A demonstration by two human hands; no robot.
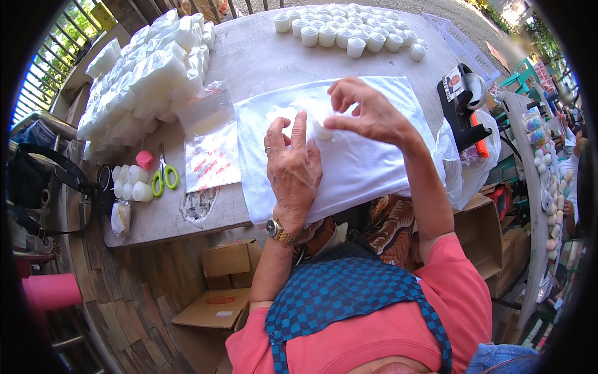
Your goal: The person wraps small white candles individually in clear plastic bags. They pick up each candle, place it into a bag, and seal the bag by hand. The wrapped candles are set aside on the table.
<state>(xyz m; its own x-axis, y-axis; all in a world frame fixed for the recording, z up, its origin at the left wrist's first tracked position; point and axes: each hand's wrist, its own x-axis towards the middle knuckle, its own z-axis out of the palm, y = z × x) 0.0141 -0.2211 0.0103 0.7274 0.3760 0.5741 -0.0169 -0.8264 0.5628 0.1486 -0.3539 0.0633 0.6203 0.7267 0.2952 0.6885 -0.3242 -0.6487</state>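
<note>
A white cloth [355, 171] lies spread on the table, and small white pieces in thin clear plastic [324, 132] rest on it, partly hidden by my fingers. My left hand [293, 165], with a ring and a gold watch, is over the cloth at the left edge of these pieces, its fingers apart. From the right, my right hand [367, 115] reaches in with thumb and finger pinched at the plastic's edge. Left of the cloth lie flat clear bags with red print [212, 162].
Many wrapped white packs [149, 75] are piled at the back left. Rows of small white cups [342, 31] stand at the back. Green-handled scissors [164, 171] and several white cups [132, 182] sit front left. A black tape dispenser [464, 115] stands at the right.
</note>
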